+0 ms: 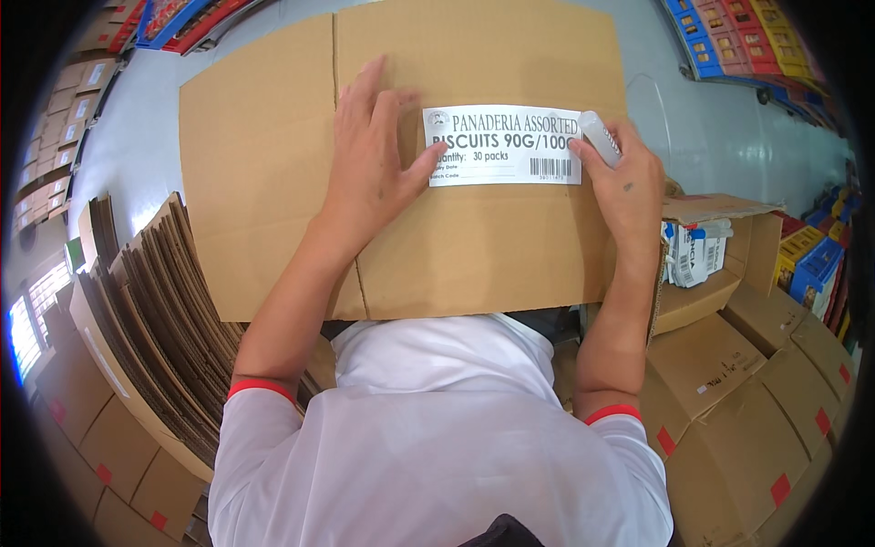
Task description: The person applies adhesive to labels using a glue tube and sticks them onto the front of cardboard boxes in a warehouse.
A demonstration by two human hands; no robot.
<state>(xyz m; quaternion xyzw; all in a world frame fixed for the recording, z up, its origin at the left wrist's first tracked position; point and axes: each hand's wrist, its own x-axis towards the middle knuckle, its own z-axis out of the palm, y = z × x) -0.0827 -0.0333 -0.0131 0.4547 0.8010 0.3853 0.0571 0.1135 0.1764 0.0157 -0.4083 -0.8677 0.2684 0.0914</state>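
Note:
A flattened cardboard box lies before me, a vertical crease left of its middle. On it is a white printed label with writing and a barcode. My left hand is spread over the cardboard, its thumb at the label's left edge and its fingers slightly blurred. Between the fingers of my right hand is a whitish translucent tube, perhaps a glue tube or marker. The right thumb rests at the label's right edge. The fingertips of that hand are partly hidden behind the tube.
Flattened cartons stand upright in a row at my left. To the right, an open carton holds printed labels and blue-ended tubes. Closed cartons are stacked below it. Coloured plastic crates stand at the back right.

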